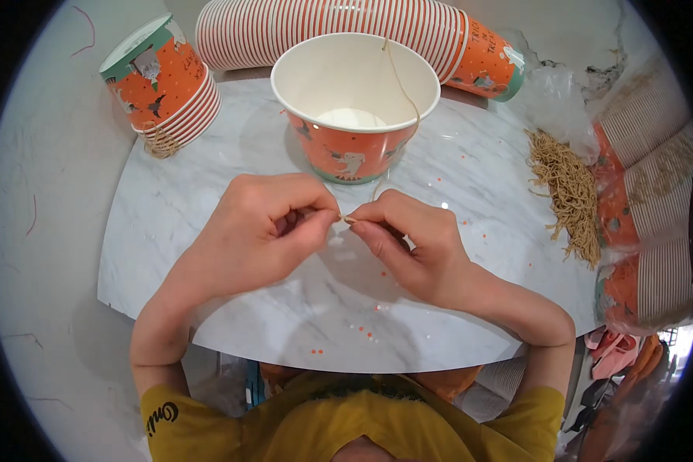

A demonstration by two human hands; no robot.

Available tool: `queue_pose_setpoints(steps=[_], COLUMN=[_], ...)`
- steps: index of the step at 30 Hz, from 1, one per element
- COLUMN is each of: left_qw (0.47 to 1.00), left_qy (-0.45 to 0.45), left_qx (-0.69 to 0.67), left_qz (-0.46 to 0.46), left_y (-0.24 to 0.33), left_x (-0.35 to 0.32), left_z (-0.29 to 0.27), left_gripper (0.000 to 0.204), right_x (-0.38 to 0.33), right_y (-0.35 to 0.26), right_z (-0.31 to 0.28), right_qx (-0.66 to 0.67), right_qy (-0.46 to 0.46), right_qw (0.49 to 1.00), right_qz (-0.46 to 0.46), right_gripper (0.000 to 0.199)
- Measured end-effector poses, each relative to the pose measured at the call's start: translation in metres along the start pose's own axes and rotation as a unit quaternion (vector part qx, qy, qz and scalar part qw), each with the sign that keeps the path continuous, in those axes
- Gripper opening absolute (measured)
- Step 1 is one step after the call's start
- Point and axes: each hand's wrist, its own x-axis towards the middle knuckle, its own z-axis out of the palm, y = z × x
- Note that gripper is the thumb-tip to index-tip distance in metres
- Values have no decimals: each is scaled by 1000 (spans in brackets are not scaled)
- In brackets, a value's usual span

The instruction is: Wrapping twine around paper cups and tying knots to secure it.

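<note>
My left hand (262,231) and my right hand (416,242) meet over the middle of the table, each pinching a tan twine cord (399,73) between thumb and forefinger. A tiny piece of it shows between the fingertips. From there the cord runs up beside an orange paper bucket (352,158) and over its rim at the back right. This bucket stands upright just beyond my hands, white inside, with cartoon animals and a green base band. Whether the cord is knotted at my fingertips is too small to tell.
A long row of nested paper buckets (331,31) lies along the back. Another stack (165,85) stands upside down at the left, with looped cords at its rim. A pile of cut cords (566,192) and bagged stacks (647,200) sit on the right. Small paper dots dot the marbled table (269,331).
</note>
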Motion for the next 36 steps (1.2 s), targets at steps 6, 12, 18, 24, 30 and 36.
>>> queue_pose_setpoints(steps=[6,12,18,24,30,36], left_qw=[998,996,997,998,995,964], left_qy=[12,14,11,21,9,-48], left_qx=[-46,-41,-52,-28,-67,-207], left_qz=[-49,-75,-55,-48,-77,-156], left_y=[1,-8,-6,-2,-3,-2], left_x=[2,8,6,5,2,9], left_z=[-9,-16,-7,3,8,-2], left_gripper=[6,8,8,8,8,15], right_x=[1,1,2,3,3,5], right_y=[-3,-5,-2,-6,-3,2], right_z=[-1,-3,-1,6,1,-2], right_qx=[109,201,155,238,197,23], right_qy=[-14,-10,-27,2,20,52], right_qw=[989,947,964,946,957,997], right_qz=[94,252,212,222,211,44], right_gripper=[6,15,26,24,10,7])
